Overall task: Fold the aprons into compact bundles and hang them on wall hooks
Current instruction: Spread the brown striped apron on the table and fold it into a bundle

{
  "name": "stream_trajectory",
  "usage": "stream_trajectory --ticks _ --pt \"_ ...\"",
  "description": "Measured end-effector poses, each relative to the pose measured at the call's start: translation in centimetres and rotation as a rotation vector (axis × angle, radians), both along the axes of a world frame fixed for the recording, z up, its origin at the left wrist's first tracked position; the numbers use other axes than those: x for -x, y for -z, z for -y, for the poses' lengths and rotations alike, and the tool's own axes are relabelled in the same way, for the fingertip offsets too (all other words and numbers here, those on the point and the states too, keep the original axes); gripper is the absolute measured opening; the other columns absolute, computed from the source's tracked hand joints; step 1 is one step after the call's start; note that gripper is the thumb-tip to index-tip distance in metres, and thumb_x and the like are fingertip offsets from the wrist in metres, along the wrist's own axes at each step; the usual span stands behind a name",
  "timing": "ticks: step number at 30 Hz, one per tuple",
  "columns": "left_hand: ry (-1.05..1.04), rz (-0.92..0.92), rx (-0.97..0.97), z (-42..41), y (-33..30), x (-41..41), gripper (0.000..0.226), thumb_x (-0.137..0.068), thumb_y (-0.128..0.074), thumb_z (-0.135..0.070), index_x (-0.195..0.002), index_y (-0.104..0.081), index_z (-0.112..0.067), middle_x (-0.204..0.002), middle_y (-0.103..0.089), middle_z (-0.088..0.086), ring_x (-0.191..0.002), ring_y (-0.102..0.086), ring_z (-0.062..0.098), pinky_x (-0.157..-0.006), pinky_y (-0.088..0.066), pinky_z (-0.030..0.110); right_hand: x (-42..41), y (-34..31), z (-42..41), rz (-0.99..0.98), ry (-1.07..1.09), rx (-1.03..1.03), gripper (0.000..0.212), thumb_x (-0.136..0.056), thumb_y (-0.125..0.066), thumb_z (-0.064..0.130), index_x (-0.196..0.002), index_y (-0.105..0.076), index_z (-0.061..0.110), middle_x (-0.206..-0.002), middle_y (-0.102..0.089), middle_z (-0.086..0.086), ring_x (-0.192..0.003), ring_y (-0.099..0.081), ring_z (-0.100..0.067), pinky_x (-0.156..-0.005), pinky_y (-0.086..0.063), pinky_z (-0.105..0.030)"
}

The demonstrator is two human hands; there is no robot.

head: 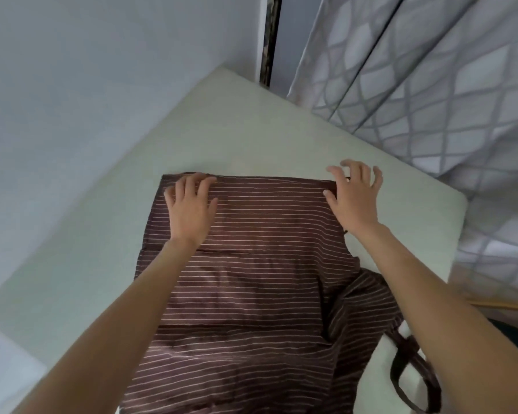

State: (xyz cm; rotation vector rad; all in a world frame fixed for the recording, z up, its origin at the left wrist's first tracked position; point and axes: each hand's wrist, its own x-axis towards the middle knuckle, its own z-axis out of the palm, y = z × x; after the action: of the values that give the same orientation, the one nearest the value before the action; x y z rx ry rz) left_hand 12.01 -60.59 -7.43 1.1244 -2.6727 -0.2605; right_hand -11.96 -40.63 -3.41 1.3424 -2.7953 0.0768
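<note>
Neither grip clamps: left hand (190, 210) flat on the apron (251, 264), right hand (353, 195) spread at its far corner. Spread on the worktop (251, 121), it looks light, limp; take the corners.

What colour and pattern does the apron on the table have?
Dark brown with thin pale stripes, seen in the head view: apron.

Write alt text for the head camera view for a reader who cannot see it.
Two bare hands press a brown striped apron flat on a pale table: the left hand lies on its far left corner, the right hand spreads over its far right corner. A dark strap trails off near the right forearm; a patterned curtain hangs behind.
</note>
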Motion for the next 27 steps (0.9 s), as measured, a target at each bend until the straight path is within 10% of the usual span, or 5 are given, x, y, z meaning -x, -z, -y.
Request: stream_trajectory --ticks 8,12,16,22,27 --pt "0.020 0.400 -0.363 0.3 5.7 0.8 0.083 -0.079 -0.027 -0.079 -0.148 -0.006 -0.038 -0.158 0.007 0.000 -0.143 0.013 0.031 -0.106 0.002 0.068 -2.6 6.3 0.3 0.166 -0.145 -0.252 0.051 -0.099 -0.035 0.040 -0.142 -0.037 0.012 -0.147 -0.038 -0.009 -0.136 -0.032 -0.024 -0.114 -0.019 -0.040" --pt "-0.018 0.386 -0.344 1.9 6.6 0.4 0.088 -0.073 -0.022 -0.084 -0.147 0.002 -0.043 -0.157 0.015 -0.004 -0.141 0.022 0.030 -0.103 0.007 0.070 -1.4 9.4 1.9 0.298 -0.128 -0.347 0.068 -0.097 -0.022 0.054 -0.151 -0.003 0.017 -0.159 0.003 -0.006 -0.146 0.004 -0.021 -0.118 0.001 -0.044" --pt "-0.082 0.338 -0.325 3.2 6.9 0.3 0.084 -0.076 -0.031 -0.080 -0.147 -0.006 -0.041 -0.158 0.009 -0.002 -0.142 0.018 0.031 -0.103 0.008 0.069 -0.3 10.5 3.8 0.453 -0.185 -0.262 0.071 -0.096 -0.030 0.053 -0.151 0.003 0.021 -0.158 0.014 -0.001 -0.144 0.017 -0.016 -0.115 0.011 -0.046" --pt "0.134 0.064 -0.233 -1.7 5.3 4.9 0.059 -0.085 -0.051 -0.055 -0.137 -0.040 -0.029 -0.151 -0.027 0.006 -0.142 -0.012 0.030 -0.112 -0.006 0.057 -0.7 7.6 -0.3 0.532 -0.026 0.341 0.028 -0.094 -0.054 0.016 -0.121 -0.059 0.013 -0.141 -0.045 -0.005 -0.135 -0.032 -0.019 -0.115 -0.018 -0.035" --pt "0.501 -0.070 -0.335 -10.5 4.5 7.9 0.045 -0.088 -0.044 -0.047 -0.124 -0.056 -0.024 -0.131 -0.053 0.001 -0.121 -0.044 0.024 -0.101 -0.039 0.048 -2.3 6.3 -11.0 0.332 0.314 0.172 0.037 -0.090 -0.051 0.033 -0.122 -0.058 0.016 -0.129 -0.052 -0.010 -0.121 -0.043 -0.031 -0.102 -0.032 -0.043"
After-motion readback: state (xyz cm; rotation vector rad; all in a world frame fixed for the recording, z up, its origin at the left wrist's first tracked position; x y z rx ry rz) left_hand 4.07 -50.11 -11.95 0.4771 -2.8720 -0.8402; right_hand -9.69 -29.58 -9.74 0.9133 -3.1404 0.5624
